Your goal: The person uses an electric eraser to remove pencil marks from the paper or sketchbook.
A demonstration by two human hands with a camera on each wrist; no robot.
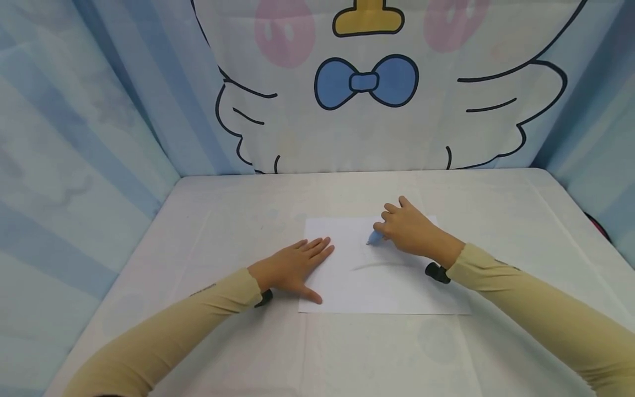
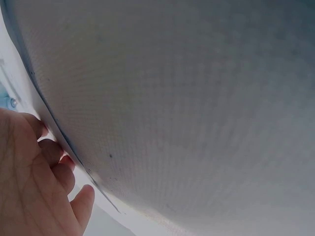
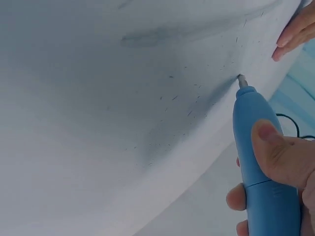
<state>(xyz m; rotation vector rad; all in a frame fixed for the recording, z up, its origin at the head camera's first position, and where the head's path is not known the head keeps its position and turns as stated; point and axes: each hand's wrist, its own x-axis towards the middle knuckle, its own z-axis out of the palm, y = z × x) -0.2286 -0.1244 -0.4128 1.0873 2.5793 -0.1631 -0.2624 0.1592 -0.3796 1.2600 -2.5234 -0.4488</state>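
A white sheet of paper [image 1: 357, 295] lies on the table. My left hand [image 1: 294, 268] rests spread on its left edge, fingers straight and thumb apart. In my right hand [image 1: 412, 229] I grip a blue electric eraser [image 3: 252, 110], thumb along its side and fingers wrapped behind. Its narrow tip [image 3: 241, 80] points down at the paper and appears to touch it. A curved grey pencil smear [image 3: 182, 32] runs across the sheet, and dark crumbs [image 3: 189, 113] are scattered beside it. The left wrist view shows my left fingers [image 2: 61, 177] at the paper's edge.
A white cloth covers the table [image 1: 238, 209]. Blue and white curtains [image 1: 74, 138] hang at the sides, and a cartoon-print backdrop [image 1: 364, 132] stands behind. Dark wrist cameras [image 1: 437, 272] sit under the tan sleeves [image 1: 536, 303].
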